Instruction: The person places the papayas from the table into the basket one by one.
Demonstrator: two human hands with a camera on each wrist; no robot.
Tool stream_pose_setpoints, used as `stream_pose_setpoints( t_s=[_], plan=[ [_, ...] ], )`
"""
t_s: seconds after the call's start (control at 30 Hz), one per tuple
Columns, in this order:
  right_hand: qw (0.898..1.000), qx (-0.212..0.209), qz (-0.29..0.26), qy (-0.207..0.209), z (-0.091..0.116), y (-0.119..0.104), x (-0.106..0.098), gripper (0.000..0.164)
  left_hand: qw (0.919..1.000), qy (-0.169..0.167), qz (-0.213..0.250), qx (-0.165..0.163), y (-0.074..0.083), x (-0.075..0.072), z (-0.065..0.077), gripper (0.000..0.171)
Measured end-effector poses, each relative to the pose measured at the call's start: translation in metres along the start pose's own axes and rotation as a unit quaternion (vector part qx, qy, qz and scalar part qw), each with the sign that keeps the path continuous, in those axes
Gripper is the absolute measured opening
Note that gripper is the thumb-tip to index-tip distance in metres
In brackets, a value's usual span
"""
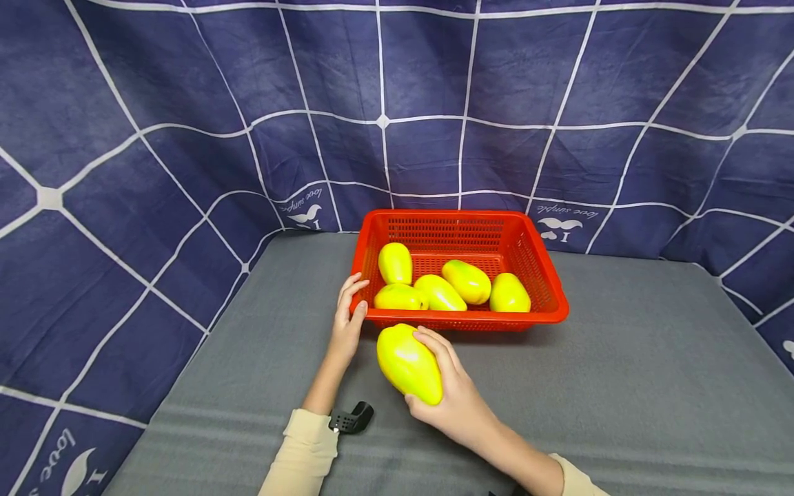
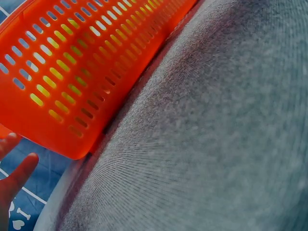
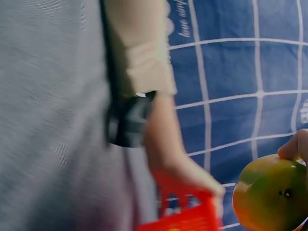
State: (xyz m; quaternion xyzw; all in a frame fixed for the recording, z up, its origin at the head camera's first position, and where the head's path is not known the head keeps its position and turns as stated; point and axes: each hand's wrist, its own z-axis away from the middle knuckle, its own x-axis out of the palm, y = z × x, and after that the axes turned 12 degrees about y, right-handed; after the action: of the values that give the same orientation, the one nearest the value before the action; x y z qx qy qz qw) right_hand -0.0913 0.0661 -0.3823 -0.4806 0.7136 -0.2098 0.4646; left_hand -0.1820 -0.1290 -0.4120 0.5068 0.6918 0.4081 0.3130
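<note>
A yellow mango (image 1: 409, 365) is held in my right hand (image 1: 449, 393), thumb below and fingers over its upper side, just in front of a red plastic basket (image 1: 459, 317). The right wrist view shows the mango's (image 3: 269, 192) rounded end with a small dark stem spot. My left hand (image 1: 349, 318) touches the basket's left front corner, its fingers over the rim. In the left wrist view its fingers (image 2: 21, 172) look extended and spread beside the slotted basket wall (image 2: 82, 72). Several mangoes lie in the basket, among them one upright mango (image 1: 395, 263) at the left.
The basket stands on a grey cloth-covered surface (image 1: 633, 358). A dark blue curtain (image 1: 428, 158) with white grid lines hangs behind and along the left. A black band (image 1: 352, 418) sits on the left wrist.
</note>
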Motion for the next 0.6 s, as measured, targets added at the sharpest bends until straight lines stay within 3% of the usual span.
stream_pose_setpoints(
  t_s=[0.13, 0.23, 0.5, 0.6],
  plan=[
    [0.999, -0.032, 0.003, 0.036, -0.015, -0.006, -0.015, 0.083, 1.0, 0.002, -0.001, 0.007, 0.0, 0.0, -0.001, 0.034],
    [0.997, -0.031, 0.001, 0.077, -0.036, -0.003, -0.025, 0.08, 0.9999, 0.003, 0.003, 0.01, 0.0, 0.001, -0.001, 0.035],
    [0.982, 0.026, 0.007, 0.187, -0.117, 0.02, -0.053, 0.075, 1.0, 0.002, 0.001, 0.006, -0.001, 0.002, -0.001, 0.035],
    [0.977, 0.058, 0.023, 0.203, -0.147, 0.032, -0.053, 0.073, 1.0, 0.003, -0.001, 0.005, -0.001, 0.001, -0.001, 0.035]
  ],
)
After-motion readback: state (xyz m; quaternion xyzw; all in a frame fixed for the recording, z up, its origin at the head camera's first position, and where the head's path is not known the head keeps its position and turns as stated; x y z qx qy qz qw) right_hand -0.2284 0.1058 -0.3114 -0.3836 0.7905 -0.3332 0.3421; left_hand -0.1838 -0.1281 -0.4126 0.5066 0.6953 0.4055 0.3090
